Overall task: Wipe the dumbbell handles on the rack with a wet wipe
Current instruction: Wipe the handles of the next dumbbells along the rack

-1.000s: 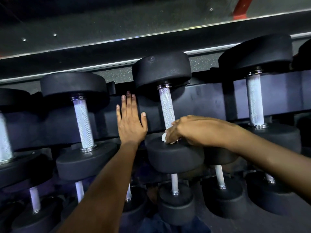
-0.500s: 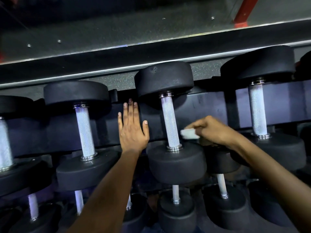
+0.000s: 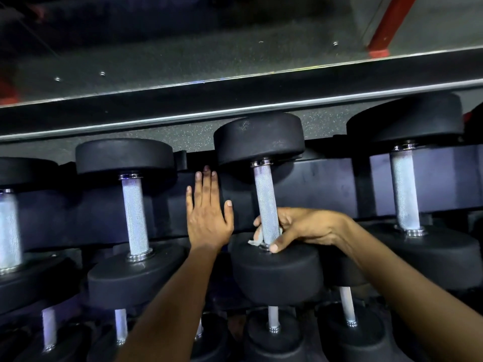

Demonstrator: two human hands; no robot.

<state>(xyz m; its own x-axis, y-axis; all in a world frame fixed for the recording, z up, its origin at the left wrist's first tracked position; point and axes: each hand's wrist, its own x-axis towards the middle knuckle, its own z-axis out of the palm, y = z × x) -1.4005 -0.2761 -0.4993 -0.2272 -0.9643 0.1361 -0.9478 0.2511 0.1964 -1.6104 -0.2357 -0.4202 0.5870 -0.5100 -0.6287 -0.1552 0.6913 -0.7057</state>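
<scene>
The right hand (image 3: 303, 227) wraps the wet wipe (image 3: 257, 237) around the bottom of the centre handle (image 3: 265, 202), in the middle of the frame. Its fingers curl behind the bar and its thumb closes across the front, so the crumpled white wipe is pinched against the metal right where the handle meets the lower weight (image 3: 277, 273). The left hand (image 3: 209, 220) lies flat on the dark rack (image 3: 326, 186) just left of that dumbbell, fingers straight and close together, thumb spread out to the side, holding nothing.

As a judgement, the task is midway through one handle. The wipe sits at the low end of this bar, so most of its length above the hand has either been covered or is yet to be. Nothing in the frame shows which handles are clean. The left handle (image 3: 134, 215), the right handle (image 3: 405, 189), the one cut off at the left edge and the short bars in the lower row at the bottom of the frame all seem to remain.

The centre handle runs nearly vertically in the frame, its long axis leaning slightly, top end towards the upper left and the upper weight (image 3: 258, 138), bottom end towards the lower right. The neighbouring handles lie roughly parallel.
</scene>
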